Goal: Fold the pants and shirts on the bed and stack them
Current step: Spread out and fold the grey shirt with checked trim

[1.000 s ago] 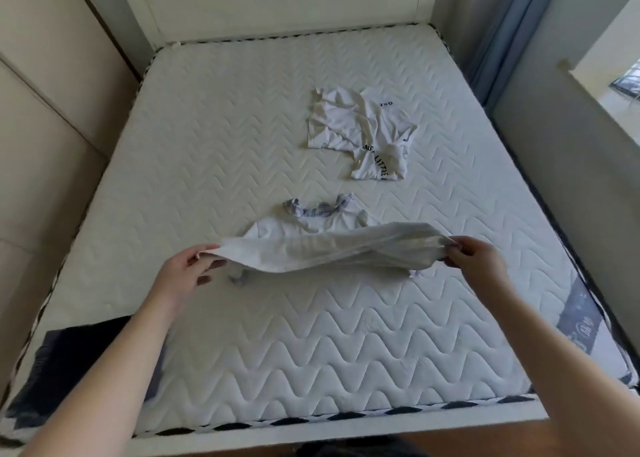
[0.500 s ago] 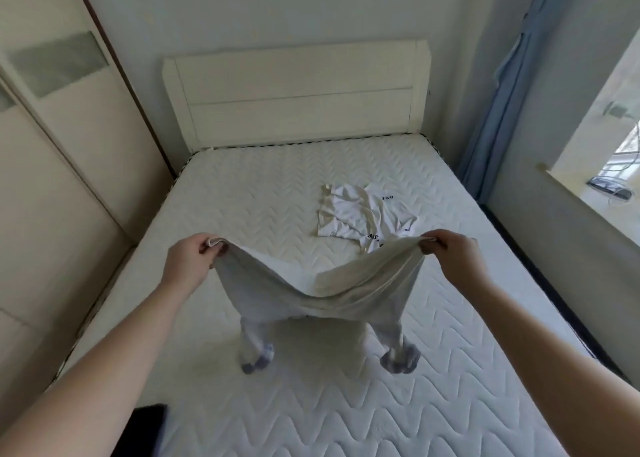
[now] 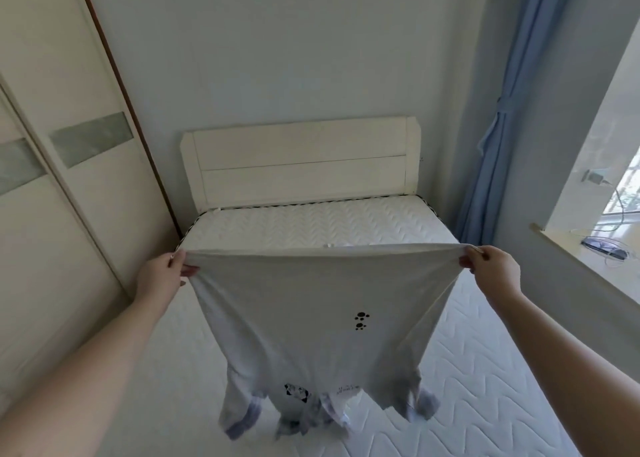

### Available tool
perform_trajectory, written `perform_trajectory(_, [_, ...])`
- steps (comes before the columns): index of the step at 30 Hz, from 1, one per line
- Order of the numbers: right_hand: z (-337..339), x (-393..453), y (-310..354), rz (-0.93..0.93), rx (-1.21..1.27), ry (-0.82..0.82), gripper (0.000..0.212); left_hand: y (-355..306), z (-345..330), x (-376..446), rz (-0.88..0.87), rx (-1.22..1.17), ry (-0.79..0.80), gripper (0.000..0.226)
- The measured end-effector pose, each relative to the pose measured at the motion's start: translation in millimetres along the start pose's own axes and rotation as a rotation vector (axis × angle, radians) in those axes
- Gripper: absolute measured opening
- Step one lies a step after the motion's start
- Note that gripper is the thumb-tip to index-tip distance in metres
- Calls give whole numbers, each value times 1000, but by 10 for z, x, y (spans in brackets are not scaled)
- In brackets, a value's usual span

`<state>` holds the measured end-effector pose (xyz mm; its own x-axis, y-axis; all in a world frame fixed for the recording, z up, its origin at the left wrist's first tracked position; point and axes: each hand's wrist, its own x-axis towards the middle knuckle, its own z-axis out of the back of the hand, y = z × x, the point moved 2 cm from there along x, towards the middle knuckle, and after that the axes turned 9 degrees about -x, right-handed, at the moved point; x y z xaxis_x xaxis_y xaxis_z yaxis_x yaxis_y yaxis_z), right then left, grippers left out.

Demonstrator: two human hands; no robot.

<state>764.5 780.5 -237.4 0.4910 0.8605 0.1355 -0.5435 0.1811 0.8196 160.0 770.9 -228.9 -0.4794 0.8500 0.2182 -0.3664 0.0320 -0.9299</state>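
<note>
While left hand (image 3: 160,278) and right hand (image 3: 496,270) pinched the shirt (image 3: 311,318) hem corners, cloth below hung upside-down; best lowered flat, tension even.

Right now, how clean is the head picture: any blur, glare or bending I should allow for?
Head view: the window at right is blown out; the lower end of the shirt is smeared with motion blur, its sleeves soft; the wide lens bends the wardrobe edge and stretches the forearms. Both the left hand and right hand look sharp, gripping the stretched hem.
</note>
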Motion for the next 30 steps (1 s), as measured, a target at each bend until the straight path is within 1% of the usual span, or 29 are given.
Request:
perform_trajectory(2, [8, 31, 16, -3, 37, -25, 26, 2, -8, 40, 11, -18, 10, 37])
perform_trajectory(4, [-15, 67, 49, -18, 74, 9, 23, -13, -16, 88, 27, -49, 18, 37])
perform_trajectory(7, [-78, 140, 98, -30, 111, 12, 20, -35, -73, 195, 56, -109, 31, 34])
perform_trajectory(10, [-231, 229, 134, -72, 157, 78, 18, -83, -221, 331, 108, -173, 62, 30])
perform_trajectory(12, [-338, 306, 149, -116, 167, 111, 18, -123, -326, 425, 138, -179, 87, 28])
perform_trajectory(15, [-461, 476, 195, -168, 151, 103, 28, -182, -437, 596, 146, -159, 113, 28])
perform_trajectory(18, [-547, 664, 297, -189, 150, 132, 25, -291, -506, 773, 106, -112, 118, 26])
perform_trajectory(20, [-590, 798, 391, -189, 166, 148, 25, -395, -547, 883, 83, -99, 116, 28])
perform_trajectory(23, [-617, 1012, 539, -141, 193, 139, 30, -567, -591, 1035, 59, -126, 118, 33])
perform_trajectory(28, [-623, 1356, 732, -98, 309, 166, 28, -755, -637, 1284, 44, -175, 104, 35])
perform_trajectory(30, [-615, 1436, 758, -97, 357, 187, 22, -788, -664, 1332, 61, -235, 109, 36])
